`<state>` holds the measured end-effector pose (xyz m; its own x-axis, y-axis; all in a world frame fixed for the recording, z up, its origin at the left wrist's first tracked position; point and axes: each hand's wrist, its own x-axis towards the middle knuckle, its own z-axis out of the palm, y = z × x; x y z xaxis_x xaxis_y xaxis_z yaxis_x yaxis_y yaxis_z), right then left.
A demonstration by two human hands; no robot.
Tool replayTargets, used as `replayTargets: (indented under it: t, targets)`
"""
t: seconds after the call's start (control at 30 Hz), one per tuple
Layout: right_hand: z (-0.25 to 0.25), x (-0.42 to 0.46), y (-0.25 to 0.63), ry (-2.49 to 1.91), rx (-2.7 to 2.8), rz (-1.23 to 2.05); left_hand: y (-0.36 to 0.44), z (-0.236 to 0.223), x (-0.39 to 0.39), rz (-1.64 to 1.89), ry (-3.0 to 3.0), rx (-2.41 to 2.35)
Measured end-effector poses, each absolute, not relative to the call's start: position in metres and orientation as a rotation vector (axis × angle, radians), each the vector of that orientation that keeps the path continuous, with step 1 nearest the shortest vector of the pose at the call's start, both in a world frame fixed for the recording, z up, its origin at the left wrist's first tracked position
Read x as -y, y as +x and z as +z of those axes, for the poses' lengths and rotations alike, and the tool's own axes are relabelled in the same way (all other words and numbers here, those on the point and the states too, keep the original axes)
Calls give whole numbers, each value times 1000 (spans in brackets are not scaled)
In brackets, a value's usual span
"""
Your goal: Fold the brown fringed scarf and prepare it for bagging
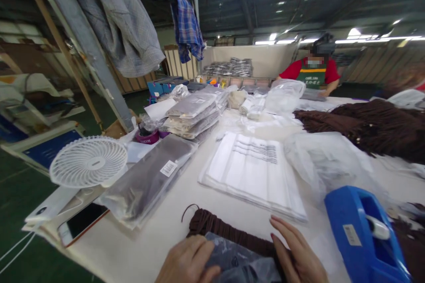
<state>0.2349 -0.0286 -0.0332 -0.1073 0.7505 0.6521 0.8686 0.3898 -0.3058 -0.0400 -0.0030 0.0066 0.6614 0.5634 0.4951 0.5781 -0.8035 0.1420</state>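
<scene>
At the near edge of the table lies a bundle of gathered dark brown fabric (pixel 229 232) with a thin cord curling from its left end. A clear plastic bag (pixel 241 258) covers its lower part. My left hand (pixel 187 261) has its fingers bent and closed on the left edge of the bag. At the bundle's right end, my right hand (pixel 297 252) rests with fingers stretched out and a little apart. Just beyond is a stack of flat white plastic bags (pixel 249 172) with printed lines.
A blue tape dispenser (pixel 363 234) stands right. Left are a white fan (pixel 89 161), a phone (pixel 83 223) and bagged goods (pixel 149 177), with more stacked behind (pixel 192 112). Brown fabric (pixel 375 128) is heaped at right. A co-worker (pixel 312 70) works across the table.
</scene>
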Motion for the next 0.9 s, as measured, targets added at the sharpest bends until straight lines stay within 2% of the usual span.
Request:
replayTargets:
  t: [0.13, 0.23, 0.43, 0.67, 0.9]
  targets:
    - [-29, -38, 250, -1663, 1949, 93, -33, 13, -52, -924, -2946, 1297]
    - [-21, -86, 249, -1816, 2076, 281, -9, 7, -103, -761, -3030, 1398]
    - [-18, -136, 245, -1908, 2293, 389, 35, -16, -171, -446, -3169, 1331]
    - [-27, -148, 247, -1955, 2442, 387, 39, -27, -184, -366, -3167, 1378]
    - [-23, -152, 256, -1899, 2421, 538, 47, -26, -170, -384, -3220, 1136]
